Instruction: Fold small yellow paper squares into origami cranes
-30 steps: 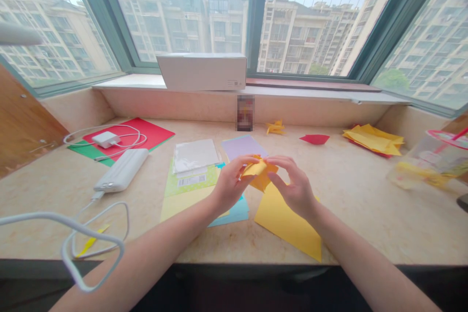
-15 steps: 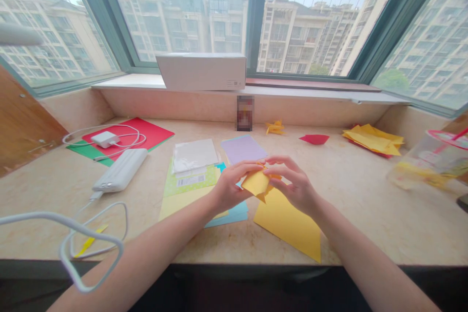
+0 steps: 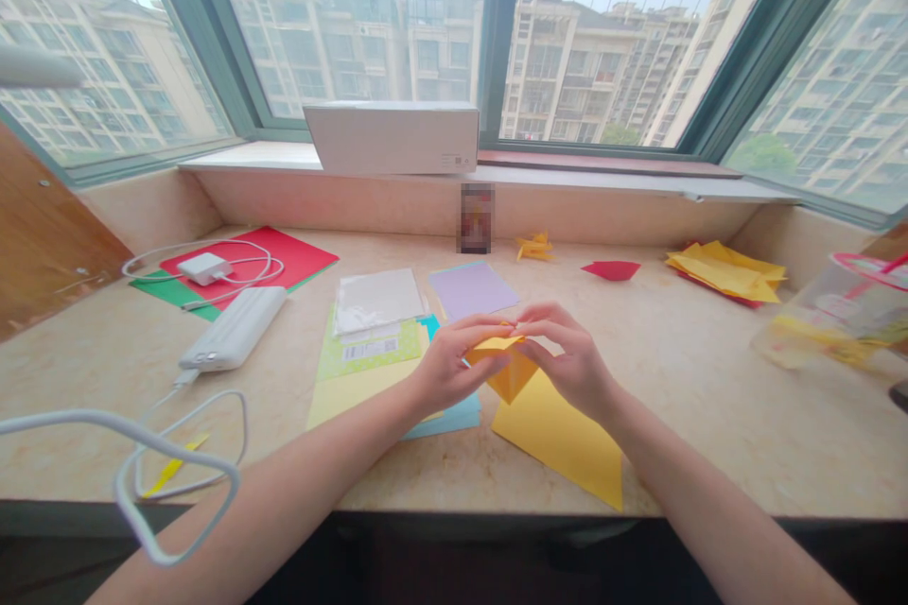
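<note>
Between my two hands is a folded piece of yellow paper, held above the table with one corner pointing down. My left hand grips its left side, thumb in front and fingers behind. On the other side, my right hand pinches the paper near its upper right edge. The fingers partly hide the folds. Below my right hand lies a flat yellow sheet. To the left, beneath my left forearm, are pale yellow and blue sheets.
A purple sheet and a clear packet lie beyond my hands. At left are a white power bank, cables and red paper. Toward the right sit a red paper piece, yellow papers and a clear plastic cup.
The folded yellow paper has been turned in my hands, and its lower corner now points down. My left thumb has moved across its front. The things on the table stay where they were.
</note>
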`<control>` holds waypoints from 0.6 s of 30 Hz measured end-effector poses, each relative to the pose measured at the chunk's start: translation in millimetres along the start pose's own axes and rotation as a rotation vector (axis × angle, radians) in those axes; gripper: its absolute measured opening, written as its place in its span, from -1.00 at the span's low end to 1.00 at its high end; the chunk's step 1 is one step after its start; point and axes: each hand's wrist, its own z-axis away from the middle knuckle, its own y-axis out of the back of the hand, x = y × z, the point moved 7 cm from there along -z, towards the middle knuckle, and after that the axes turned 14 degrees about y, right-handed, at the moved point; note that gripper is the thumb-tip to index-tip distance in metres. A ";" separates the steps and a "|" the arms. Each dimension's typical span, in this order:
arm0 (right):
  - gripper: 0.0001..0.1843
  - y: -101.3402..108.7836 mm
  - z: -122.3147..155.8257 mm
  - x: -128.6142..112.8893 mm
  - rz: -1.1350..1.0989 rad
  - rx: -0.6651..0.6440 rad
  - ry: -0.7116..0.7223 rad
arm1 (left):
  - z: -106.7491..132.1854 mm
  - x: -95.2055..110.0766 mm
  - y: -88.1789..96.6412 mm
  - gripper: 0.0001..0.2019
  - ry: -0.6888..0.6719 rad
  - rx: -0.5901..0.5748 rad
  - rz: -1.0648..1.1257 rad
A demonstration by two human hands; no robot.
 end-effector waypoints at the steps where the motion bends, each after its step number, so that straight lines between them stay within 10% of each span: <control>1: -0.89 -2.8 0.4 1.2 -0.003 0.004 -0.025 | -0.5 -1.5 -0.3 -0.74 0.041 0.033 0.021; 10: -0.79 -23.8 13.5 20.8 -0.311 0.118 -0.300 | 0.9 -17.7 -3.5 -0.71 0.356 0.134 0.221; 18: -0.65 -28.8 17.9 24.6 -0.364 -0.014 -0.393 | 0.5 -20.6 -4.6 -0.85 0.355 0.074 0.040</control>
